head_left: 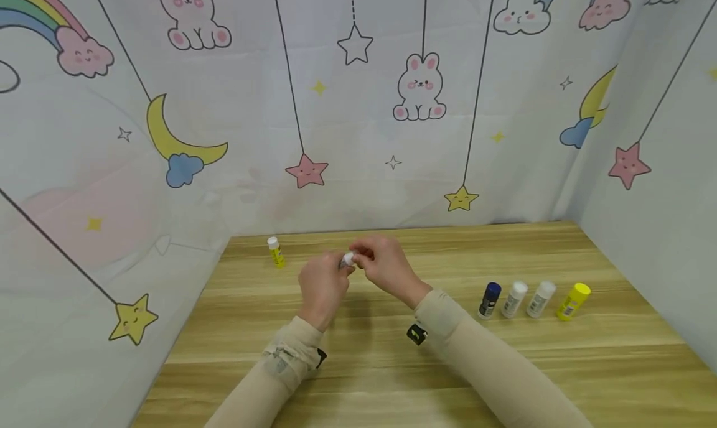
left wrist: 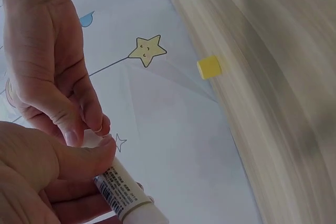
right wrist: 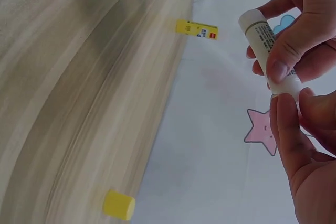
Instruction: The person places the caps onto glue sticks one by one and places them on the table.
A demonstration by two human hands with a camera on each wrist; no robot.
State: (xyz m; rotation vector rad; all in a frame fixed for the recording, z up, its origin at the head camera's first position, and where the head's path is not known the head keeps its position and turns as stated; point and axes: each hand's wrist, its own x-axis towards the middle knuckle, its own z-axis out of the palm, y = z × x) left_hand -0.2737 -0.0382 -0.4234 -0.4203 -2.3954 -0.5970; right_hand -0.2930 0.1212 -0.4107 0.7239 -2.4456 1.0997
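A white glue stick [head_left: 348, 259] with printed text and a barcode is held above the table, between both hands. The left hand [head_left: 323, 285] grips its barrel, thumb laid along it, as the left wrist view shows. At one end of the stick, the right hand [head_left: 389, 269] pinches with thumb and fingertips. In the right wrist view the glue stick [right wrist: 262, 38] slants, its other white end free. The fingers cover the pinched end, so I cannot tell whether it is the cap or the base.
At the back left stands a yellow glue stick [head_left: 276, 252] with a white cap. A row on the right has a dark blue-capped stick [head_left: 490, 300], two white sticks [head_left: 515, 299] and a yellow one [head_left: 574, 302]. A patterned cloth [head_left: 364, 123] hangs behind the wooden table [head_left: 370, 378].
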